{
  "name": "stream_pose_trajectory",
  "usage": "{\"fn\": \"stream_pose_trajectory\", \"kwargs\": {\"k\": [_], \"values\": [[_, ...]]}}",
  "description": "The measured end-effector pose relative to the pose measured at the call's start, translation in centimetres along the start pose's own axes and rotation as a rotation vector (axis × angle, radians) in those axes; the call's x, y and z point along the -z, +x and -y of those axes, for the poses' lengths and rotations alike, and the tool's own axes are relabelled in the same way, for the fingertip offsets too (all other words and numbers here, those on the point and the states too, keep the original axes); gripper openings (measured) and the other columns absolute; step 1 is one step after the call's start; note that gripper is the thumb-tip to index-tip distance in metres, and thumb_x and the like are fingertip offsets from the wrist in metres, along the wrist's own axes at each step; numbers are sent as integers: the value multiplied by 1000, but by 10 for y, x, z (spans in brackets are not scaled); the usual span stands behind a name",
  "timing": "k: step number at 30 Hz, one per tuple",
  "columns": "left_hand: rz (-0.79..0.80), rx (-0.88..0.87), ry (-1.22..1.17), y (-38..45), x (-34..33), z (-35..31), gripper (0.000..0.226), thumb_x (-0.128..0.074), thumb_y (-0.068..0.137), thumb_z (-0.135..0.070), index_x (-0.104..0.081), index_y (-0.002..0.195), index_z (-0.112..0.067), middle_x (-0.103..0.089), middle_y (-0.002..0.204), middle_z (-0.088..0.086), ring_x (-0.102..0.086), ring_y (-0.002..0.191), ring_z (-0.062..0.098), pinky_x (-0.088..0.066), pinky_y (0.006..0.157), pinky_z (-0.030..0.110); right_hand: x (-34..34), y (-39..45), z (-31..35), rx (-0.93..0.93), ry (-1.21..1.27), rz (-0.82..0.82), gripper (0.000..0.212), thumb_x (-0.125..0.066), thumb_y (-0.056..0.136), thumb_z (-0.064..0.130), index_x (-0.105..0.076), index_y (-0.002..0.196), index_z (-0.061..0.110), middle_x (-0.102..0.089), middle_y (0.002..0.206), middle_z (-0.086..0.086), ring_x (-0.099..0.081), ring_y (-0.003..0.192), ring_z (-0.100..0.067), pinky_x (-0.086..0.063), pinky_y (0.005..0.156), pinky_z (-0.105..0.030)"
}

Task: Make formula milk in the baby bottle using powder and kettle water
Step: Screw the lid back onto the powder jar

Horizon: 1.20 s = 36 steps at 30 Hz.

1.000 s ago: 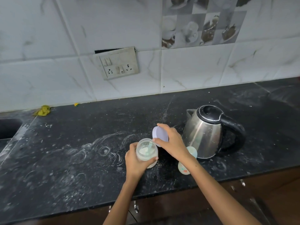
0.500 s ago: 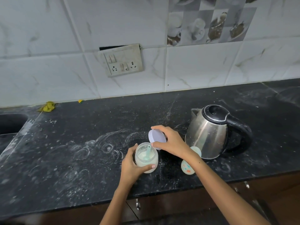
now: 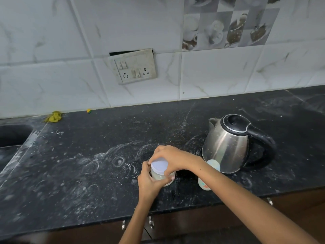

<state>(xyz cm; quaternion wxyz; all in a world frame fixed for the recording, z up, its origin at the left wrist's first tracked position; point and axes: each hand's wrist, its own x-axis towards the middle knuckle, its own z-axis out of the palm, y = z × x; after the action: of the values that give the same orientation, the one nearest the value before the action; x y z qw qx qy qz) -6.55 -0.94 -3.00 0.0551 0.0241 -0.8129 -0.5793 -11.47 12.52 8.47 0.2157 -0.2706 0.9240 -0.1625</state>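
Kitchen setting: black stone countertop, dusted with white powder and marked with ring-shaped smears, backed by a white marble-pattern tiled wall. All places below are given relative to the kettle.

- Kettle: stainless steel body, black lid and black handle, upright on the countertop; spout on the side turned to the wall, handle on its right.
- Powder jar: small clear jar with pale powder visible inside, standing on the countertop left of the kettle and nearer the counter's front edge.
- Lid: round, pale lavender, sitting on the mouth of the powder jar; whether it is fully seated cannot be told.
- Left hand: fingers curled round the body of the powder jar, gripping it from the left.
- Right hand: over the jar, left of the kettle, fingers and thumb curled round the lid's rim, grasping it.
- Baby bottle: pale, with a coloured print, just in front of the kettle's base; partly hidden by the right forearm, its reflection showing on the kettle's steel.
- Switch and socket plate: on the wall, up and left of the kettle, tilted and loose at its top edge.
- Yellow rag: far left of the kettle, at the foot of the wall.
- Sink: dark basin, at the far left edge.
- Cabinet fronts: brown, below the counter edge, with metal handles.
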Motion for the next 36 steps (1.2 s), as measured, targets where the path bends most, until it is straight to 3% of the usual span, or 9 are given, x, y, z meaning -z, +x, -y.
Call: {"fn": "stream_pose_trajectory", "kwargs": {"k": [3,6,11,16,23,26,29,33,36], "values": [[-4,-1,-2,0,0,1,66,-93,43,-41,-49,92,-35,-67,87,-9,-62,79,-3,-45,60,8,2,5,6,-13,-124,13,69,-80,66,11,-58,128,33,-50,117,-5,-51,108,-26,-49,83,-41],[0,-2,-15,0,0,2,68,-94,44,-40,-50,96,-35,-68,91,-10,-64,83,-2,-47,64,9,-5,9,16,-56,-229,-78,62,-80,66,18,-59,124,23,-48,104,-8,-59,93,-33,-40,64,-34],[-2,2,-18,1,0,3,73,-94,43,-41,-51,100,-31,-68,94,-11,-64,87,-2,-49,68,11,-3,12,21,-82,-266,-79,60,-81,67,24,-58,122,20,-49,110,-11,-54,87,-29,-40,67,-34],[17,5,-4,4,2,5,72,-94,43,-41,-51,100,-32,-67,97,-11,-63,89,-3,-49,68,11,24,-3,3,0,-58,-117,67,-85,64,19,-58,122,35,-47,122,-2,-49,106,-21,-48,86,-40],[38,19,-6,6,-1,2,67,-94,47,-40,-48,94,-27,-64,88,-10,-59,81,-3,-47,63,13,9,-6,-4,36,-117,-13,71,-83,65,12,-58,129,34,-48,129,3,-49,115,-19,-47,92,-41],[52,15,7,9,-3,3,63,-93,46,-37,-46,87,-29,-60,80,-11,-55,71,-4,-44,57,14,7,-1,-3,51,-202,1,71,-83,66,15,-58,130,34,-50,129,0,-52,112,-22,-48,87,-40],[64,13,16,10,-4,2,64,-93,45,-39,-45,87,-29,-61,82,-9,-55,72,-4,-46,58,19,5,5,2,13,-308,-5,70,-84,66,24,-57,130,33,-52,112,-2,-57,99,-24,-45,72,-34],[65,7,5,10,-3,2,66,-94,44,-38,-50,92,-31,-64,85,-12,-59,78,-6,-44,60,9,3,13,12,-86,-368,-82,59,-82,65,41,-63,116,19,-58,101,-8,-56,83,-24,-39,63,-32],[61,8,-14,10,-4,1,66,-94,43,-35,-51,93,-30,-65,86,-12,-61,79,-7,-45,61,8,3,15,13,-70,-335,-47,58,-84,66,33,-63,117,20,-51,99,-6,-54,85,-23,-38,64,-33]]}}
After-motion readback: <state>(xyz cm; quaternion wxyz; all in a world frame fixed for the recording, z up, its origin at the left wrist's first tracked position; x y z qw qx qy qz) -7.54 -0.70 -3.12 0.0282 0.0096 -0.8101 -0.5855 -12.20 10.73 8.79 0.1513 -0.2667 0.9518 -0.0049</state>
